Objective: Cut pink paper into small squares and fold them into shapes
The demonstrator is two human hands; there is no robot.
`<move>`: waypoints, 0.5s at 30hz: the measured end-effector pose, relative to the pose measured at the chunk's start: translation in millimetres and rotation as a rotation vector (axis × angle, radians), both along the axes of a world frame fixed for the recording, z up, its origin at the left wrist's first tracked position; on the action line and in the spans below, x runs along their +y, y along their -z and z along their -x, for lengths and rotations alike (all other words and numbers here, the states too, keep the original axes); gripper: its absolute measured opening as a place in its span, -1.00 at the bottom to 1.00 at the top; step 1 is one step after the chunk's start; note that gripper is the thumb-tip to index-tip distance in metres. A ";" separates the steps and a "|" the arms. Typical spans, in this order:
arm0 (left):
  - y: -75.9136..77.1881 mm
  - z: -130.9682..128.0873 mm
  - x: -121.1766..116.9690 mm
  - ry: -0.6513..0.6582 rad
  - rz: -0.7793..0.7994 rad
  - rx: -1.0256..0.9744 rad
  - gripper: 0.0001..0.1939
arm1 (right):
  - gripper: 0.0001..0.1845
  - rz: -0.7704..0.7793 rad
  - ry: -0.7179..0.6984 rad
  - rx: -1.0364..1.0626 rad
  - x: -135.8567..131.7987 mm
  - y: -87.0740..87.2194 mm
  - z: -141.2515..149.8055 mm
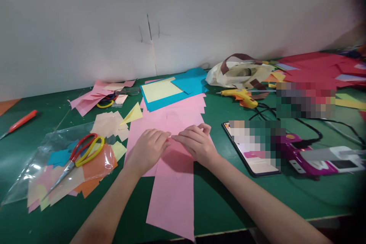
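One phone lies right of pink paper; scissors left.

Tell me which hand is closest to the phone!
The right hand: it lies between the phone and the left hand, which is nearer the red-and-yellow-handled scissors.

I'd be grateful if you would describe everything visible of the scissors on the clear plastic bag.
The scissors have one red and one yellow handle loop, plastic-looking, and silvery, metal-looking blades that appear closed and taper to a point. They lie diagonally on the clear plastic bag, over coloured paper pieces, tip towards the picture's lower left. They lie left of the left hand, which does not touch them.
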State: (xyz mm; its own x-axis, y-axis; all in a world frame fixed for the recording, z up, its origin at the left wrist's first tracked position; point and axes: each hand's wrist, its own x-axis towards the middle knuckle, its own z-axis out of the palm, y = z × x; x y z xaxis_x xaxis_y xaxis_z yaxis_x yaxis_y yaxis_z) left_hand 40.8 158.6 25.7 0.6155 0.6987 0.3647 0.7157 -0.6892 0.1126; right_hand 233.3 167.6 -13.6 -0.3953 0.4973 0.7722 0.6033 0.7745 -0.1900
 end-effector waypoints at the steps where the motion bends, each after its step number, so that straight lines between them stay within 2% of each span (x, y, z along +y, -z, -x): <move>1: 0.4 -0.3 0.0 -0.010 0.034 0.041 -0.72 | -0.72 -0.005 0.000 -0.014 -0.5 -0.3 -0.3; 7: 4.3 -0.6 -2.1 -0.107 0.209 0.153 -0.68 | -0.64 0.017 0.015 -0.031 -4.0 -3.7 -0.3; 11: 1.5 -3.0 -3.8 -0.225 0.294 0.126 -0.73 | -0.62 -0.011 0.095 0.158 -3.6 -8.3 1.2; 13: -1.3 -3.7 -4.4 -0.338 0.336 0.060 -0.72 | -0.49 0.024 0.187 0.312 -1.3 -9.6 1.1; 15: -3.4 -3.6 -5.2 -0.420 0.353 -0.050 -0.71 | -0.18 0.134 0.247 0.453 1.9 -8.5 1.1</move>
State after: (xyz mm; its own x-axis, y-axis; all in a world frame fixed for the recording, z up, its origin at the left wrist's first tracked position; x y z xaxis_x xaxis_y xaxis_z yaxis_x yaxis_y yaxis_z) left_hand 44.3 153.4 29.2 0.2451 0.9657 0.0853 0.9089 -0.2595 0.3264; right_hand 232.2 169.6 -5.1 0.1043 0.6394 0.7618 0.5997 0.5706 -0.5611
